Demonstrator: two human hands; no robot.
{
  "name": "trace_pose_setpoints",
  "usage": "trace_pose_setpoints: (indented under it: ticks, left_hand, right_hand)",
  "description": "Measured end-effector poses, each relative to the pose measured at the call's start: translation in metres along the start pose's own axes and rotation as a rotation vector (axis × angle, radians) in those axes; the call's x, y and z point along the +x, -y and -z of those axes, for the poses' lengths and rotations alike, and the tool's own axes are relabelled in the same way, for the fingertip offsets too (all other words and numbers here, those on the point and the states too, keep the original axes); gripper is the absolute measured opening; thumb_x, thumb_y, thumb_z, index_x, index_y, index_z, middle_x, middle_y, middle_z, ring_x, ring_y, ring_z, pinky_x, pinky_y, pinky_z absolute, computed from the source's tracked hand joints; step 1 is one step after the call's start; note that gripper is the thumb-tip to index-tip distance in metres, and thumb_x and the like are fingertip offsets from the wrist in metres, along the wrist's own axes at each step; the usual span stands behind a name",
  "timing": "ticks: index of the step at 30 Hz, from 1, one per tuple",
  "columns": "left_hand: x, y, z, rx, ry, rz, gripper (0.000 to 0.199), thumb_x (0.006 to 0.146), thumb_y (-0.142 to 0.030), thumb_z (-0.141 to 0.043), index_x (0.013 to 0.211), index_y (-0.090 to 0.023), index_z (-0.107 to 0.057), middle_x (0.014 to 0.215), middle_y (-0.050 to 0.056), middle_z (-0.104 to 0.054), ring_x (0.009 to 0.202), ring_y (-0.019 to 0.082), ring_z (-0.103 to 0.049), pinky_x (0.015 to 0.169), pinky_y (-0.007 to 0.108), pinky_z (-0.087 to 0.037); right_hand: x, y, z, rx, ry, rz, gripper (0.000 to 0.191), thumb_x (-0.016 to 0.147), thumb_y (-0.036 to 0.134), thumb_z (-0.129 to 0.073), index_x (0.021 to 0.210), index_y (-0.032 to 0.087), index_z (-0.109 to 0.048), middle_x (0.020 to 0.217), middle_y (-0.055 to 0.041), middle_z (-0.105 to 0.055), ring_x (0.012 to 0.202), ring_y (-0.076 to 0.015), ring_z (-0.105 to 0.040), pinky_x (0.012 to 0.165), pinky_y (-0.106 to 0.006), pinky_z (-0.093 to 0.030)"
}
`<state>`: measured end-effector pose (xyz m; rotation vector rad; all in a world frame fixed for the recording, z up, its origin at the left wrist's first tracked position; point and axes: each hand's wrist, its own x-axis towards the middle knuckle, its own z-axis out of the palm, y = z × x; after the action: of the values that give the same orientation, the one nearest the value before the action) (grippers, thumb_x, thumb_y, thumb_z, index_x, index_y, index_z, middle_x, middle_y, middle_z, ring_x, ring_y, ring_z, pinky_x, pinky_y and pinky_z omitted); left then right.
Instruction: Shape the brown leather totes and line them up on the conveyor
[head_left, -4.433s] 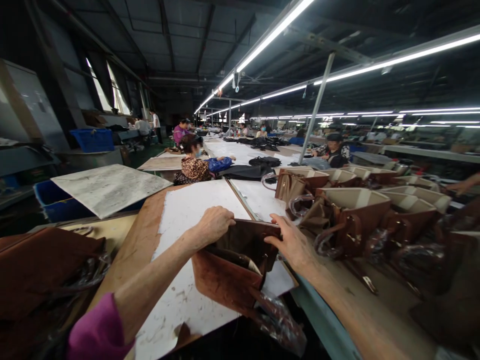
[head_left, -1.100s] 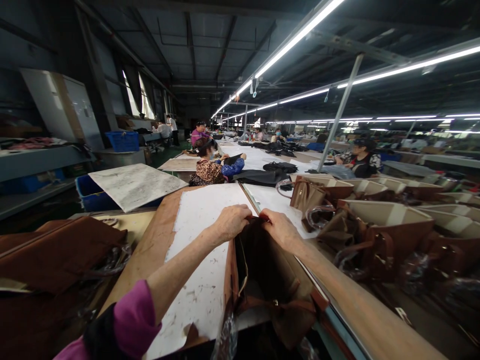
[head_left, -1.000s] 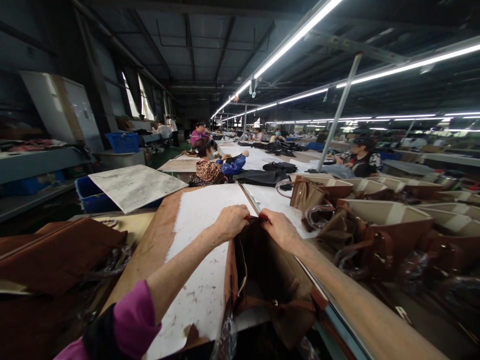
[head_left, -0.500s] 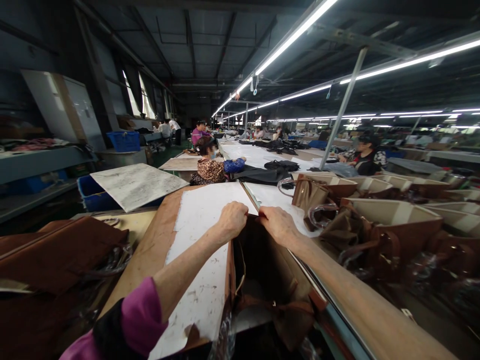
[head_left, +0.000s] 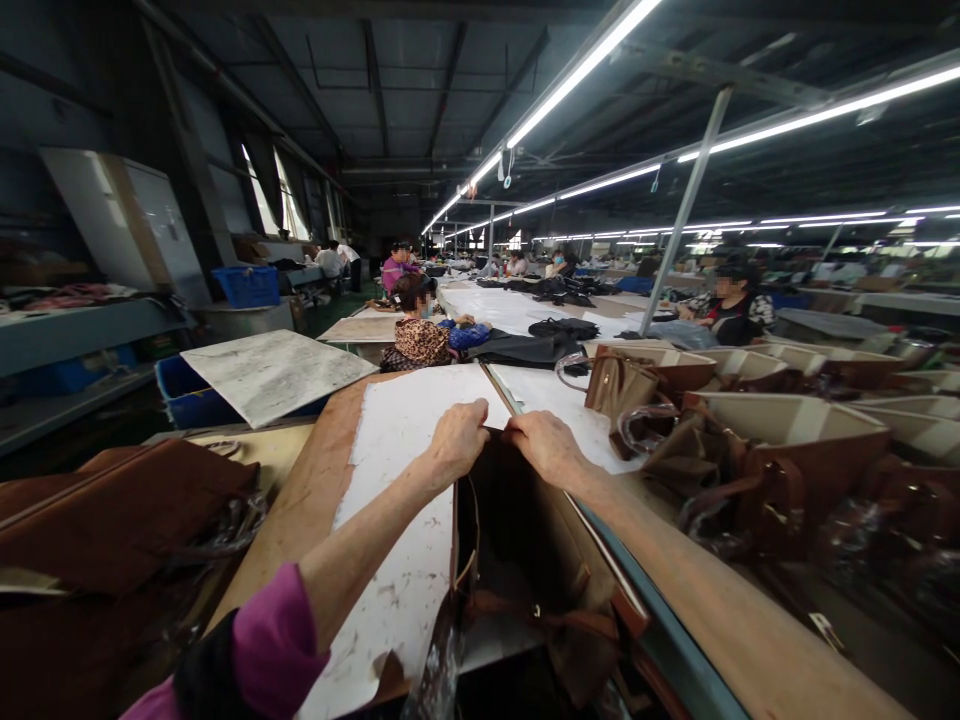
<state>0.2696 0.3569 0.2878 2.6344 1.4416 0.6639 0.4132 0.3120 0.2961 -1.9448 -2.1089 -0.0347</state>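
A brown handbag [head_left: 540,540] stands in front of me, its dark inside facing up toward me. At the bag's far rim, my left hand [head_left: 459,438] is closed with the fingers pinching the edge. Just to its right, my right hand [head_left: 546,446] grips the same rim, thumb and fingers pressed together. A small gap lies between the two hands. Brown straps and clear plastic wrap hang at the bag's near side. Under and beside the bag, a white sheet [head_left: 405,560] with scuff marks covers part of the brown table board [head_left: 277,540].
Several brown bags with cream linings [head_left: 795,430] crowd the right side. More brown bags [head_left: 120,510] lie at the left. A marbled board [head_left: 277,375] rests over a blue bin [head_left: 176,390]. Ahead, a co-worker [head_left: 420,335] sits by the long table; another person [head_left: 727,305] sits at the right.
Both hands have shifted slightly left along the bag's far rim, still gripping it. The co-worker's arm ahead has moved a little.
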Motion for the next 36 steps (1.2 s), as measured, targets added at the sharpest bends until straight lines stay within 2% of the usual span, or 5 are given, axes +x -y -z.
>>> trace_pose_setpoints:
  ticks: [3, 7, 21, 29, 36]
  left_hand:
    - [-0.001, 0.002, 0.000, 0.002, -0.007, 0.053, 0.027, 0.069, -0.023, -0.052, 0.095, -0.020, -0.055, 0.078, 0.003, -0.063, 0.075, 0.018, -0.056, 0.062, 0.025, -0.039]
    - [0.000, 0.006, 0.000, 0.025, 0.059, 0.099, 0.017, 0.070, -0.031, -0.054, 0.082, -0.023, -0.062, 0.079, 0.002, -0.063, 0.080, 0.018, -0.056, 0.066, 0.026, -0.040]
    - [0.008, 0.012, -0.005, -0.211, 0.141, -0.054, 0.025, 0.059, -0.024, -0.060, 0.084, -0.022, -0.064, 0.075, -0.001, -0.064, 0.075, 0.017, -0.055, 0.062, 0.024, -0.042]
    - [0.019, 0.011, -0.020, -0.398, 0.170, 0.185, 0.027, 0.057, -0.025, -0.060, 0.082, -0.019, -0.067, 0.063, -0.001, -0.062, 0.064, 0.014, -0.055, 0.058, 0.023, -0.042]
    - [0.019, 0.005, -0.019, -0.336, 0.124, 0.220, 0.026, 0.056, -0.026, -0.061, 0.080, -0.021, -0.069, 0.062, 0.000, -0.063, 0.065, 0.015, -0.055, 0.059, 0.024, -0.041]
  right_hand:
    - [0.000, 0.000, 0.000, -0.014, 0.020, -0.001, 0.023, 0.080, 0.031, -0.043, 0.085, 0.025, -0.065, 0.084, -0.0032, -0.065, 0.083, -0.0173, -0.056, 0.064, -0.025, -0.034]
    - [0.001, -0.001, -0.001, -0.020, 0.018, 0.007, 0.023, 0.081, 0.031, -0.043, 0.087, 0.027, -0.064, 0.087, -0.0024, -0.065, 0.085, -0.0181, -0.056, 0.064, -0.025, -0.034]
    - [-0.006, -0.015, 0.003, -0.082, 0.000, -0.025, 0.023, 0.081, 0.034, -0.043, 0.082, 0.025, -0.064, 0.080, -0.0030, -0.064, 0.080, -0.0182, -0.056, 0.061, -0.026, -0.031]
    - [-0.009, -0.018, 0.002, -0.083, 0.007, -0.044, 0.025, 0.082, 0.037, -0.042, 0.080, 0.025, -0.063, 0.079, -0.0028, -0.064, 0.078, -0.0173, -0.055, 0.061, -0.026, -0.030]
    - [-0.008, -0.017, 0.000, -0.099, 0.016, -0.063, 0.024, 0.082, 0.037, -0.041, 0.082, 0.025, -0.062, 0.080, -0.0028, -0.064, 0.079, -0.0185, -0.057, 0.059, -0.026, -0.031]
